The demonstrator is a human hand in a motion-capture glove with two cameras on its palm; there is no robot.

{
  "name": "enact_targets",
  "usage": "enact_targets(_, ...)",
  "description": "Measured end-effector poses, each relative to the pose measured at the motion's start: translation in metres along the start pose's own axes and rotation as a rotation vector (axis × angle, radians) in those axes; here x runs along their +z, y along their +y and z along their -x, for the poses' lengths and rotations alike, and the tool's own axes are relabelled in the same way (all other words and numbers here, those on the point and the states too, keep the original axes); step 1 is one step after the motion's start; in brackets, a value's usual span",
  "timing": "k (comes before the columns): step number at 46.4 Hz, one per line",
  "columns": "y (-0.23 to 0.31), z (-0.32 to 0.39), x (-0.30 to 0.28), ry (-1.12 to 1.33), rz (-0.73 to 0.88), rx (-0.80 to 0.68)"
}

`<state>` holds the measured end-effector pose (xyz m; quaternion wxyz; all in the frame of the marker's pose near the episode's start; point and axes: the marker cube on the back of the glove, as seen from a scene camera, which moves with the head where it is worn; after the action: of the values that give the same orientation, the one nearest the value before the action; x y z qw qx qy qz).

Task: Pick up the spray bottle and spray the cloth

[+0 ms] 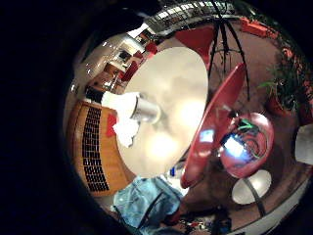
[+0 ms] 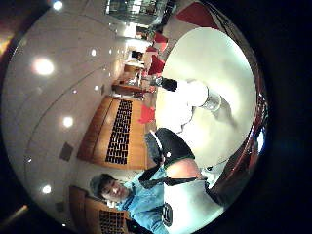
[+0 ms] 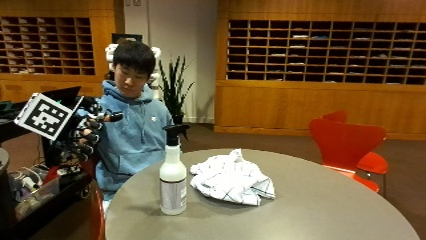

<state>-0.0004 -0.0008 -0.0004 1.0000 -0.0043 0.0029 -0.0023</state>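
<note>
**Reach not yet made: gloved hand raised off the table, bottle untouched**

In the outside view the black-gloved right hand (image 3: 85, 136) is held up in the air beside the person's shoulder, off past the edge of the round grey table (image 3: 319, 210). Its fingers look loosely curled and spread, and they have hold of nothing. The bare hand does not show.

The white plastic spray bottle with a black trigger head (image 3: 173, 175) stands upright on the table, below the hand and well apart from it, out toward the table's middle. Just beyond the bottle from the hand lies the crumpled white cloth with thin dark check lines (image 3: 231, 179), near the bottle's shoulder; whether the two touch cannot be told. Both palm views look down on the pale tabletop (image 1: 171, 98) from a distance, with the bottle (image 2: 202, 95) and cloth (image 2: 173, 114) small beside each other, which agrees with the hand being far from them.

By my reading the task is at its very start: the pick-up has not begun. The next move calls for the hand to come down and across to the bottle, wrap round its neck under the trigger head with a finger free for the trigger, then lift it and turn the nozzle toward the cloth. The nozzle appears to point roughly toward the cloth side, so little turning may be needed.
</note>
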Motion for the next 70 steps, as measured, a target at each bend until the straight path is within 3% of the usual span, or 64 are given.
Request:
enact_targets(16, -0.006, 0.008, 0.011, 0.013, -0.006, -0.037)
enact_targets(39, -0.031, 0.028, 0.036, -0.003, 0.113, -0.098)
enact_targets(70, -0.069, 0.02, 0.121, -0.145, 0.225, -0.095)
